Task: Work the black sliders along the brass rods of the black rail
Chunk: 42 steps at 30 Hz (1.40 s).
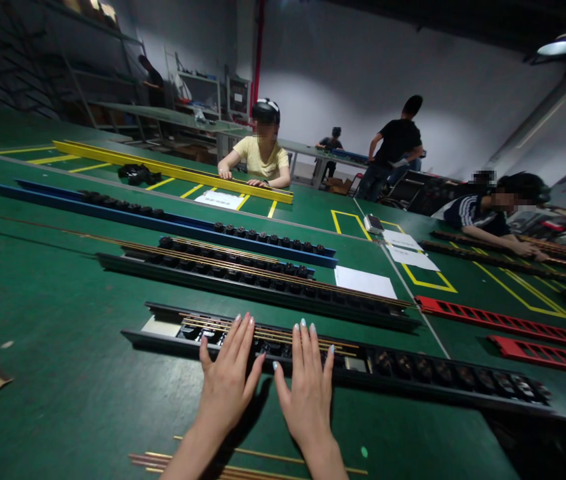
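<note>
My left hand lies with fingers outstretched over the near black channel, its fingertips on or just above thin brass-coloured rods. Beside it my right hand is spread the same way, fingertips at the rods' right part. Nothing is gripped in either hand. Inside the channel, a row of glossy black parts runs to the right end, and some sit partly hidden under the rods and fingers. More brass rods lie on the green table below my wrists, partly covered by my forearms.
Beyond is another dark channel with black parts and long rods. Farther back are a blue channel and a yellow one. Red slotted rails lie right, near white paper. A co-worker sits opposite; another works at right.
</note>
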Motion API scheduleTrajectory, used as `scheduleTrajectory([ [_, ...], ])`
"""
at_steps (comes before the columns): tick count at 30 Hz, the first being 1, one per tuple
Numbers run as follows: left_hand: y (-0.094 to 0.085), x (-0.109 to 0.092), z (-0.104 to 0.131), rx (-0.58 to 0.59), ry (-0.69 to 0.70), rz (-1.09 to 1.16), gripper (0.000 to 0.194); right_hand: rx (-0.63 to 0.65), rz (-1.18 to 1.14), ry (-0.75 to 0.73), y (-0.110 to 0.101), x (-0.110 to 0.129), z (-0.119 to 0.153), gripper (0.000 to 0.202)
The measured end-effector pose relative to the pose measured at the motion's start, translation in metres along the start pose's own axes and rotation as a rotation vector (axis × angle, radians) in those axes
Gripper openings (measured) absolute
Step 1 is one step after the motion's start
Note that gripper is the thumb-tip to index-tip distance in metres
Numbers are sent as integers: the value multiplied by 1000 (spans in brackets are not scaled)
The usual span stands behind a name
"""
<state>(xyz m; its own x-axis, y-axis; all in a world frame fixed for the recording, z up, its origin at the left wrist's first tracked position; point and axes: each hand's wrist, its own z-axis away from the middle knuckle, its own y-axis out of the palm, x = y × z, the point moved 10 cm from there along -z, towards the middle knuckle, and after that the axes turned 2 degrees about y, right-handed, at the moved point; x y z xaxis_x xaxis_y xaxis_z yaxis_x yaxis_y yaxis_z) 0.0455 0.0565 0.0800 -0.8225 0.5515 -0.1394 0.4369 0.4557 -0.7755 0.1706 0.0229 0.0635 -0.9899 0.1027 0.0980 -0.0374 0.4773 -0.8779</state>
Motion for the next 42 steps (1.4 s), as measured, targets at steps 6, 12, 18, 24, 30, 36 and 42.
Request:
scheduleTrajectory([
  [6,3,-3,2,30,2,12,65,8,7,-7,-2,2,1,64],
  [12,6,-9,3,39,31,26,63,20,-21,-6,-1,1,1,62],
  [18,4,1,2,29,-31,9,66,10,13,-24,-5,-3,0,64],
  [24,3,5,2,11,-38,1,67,13,-10,-36,-5,-6,-1,63],
  [30,2,9,2,16,-61,-11,66,-28,-61,-3,-10,-9,-1,64],
  [36,2,11,0,15,-59,-22,66,-28,-33,35,-7,-15,0,63],
  [42,2,14,2,25,-84,-30,66,-25,-48,35,-7,-15,0,62],
])
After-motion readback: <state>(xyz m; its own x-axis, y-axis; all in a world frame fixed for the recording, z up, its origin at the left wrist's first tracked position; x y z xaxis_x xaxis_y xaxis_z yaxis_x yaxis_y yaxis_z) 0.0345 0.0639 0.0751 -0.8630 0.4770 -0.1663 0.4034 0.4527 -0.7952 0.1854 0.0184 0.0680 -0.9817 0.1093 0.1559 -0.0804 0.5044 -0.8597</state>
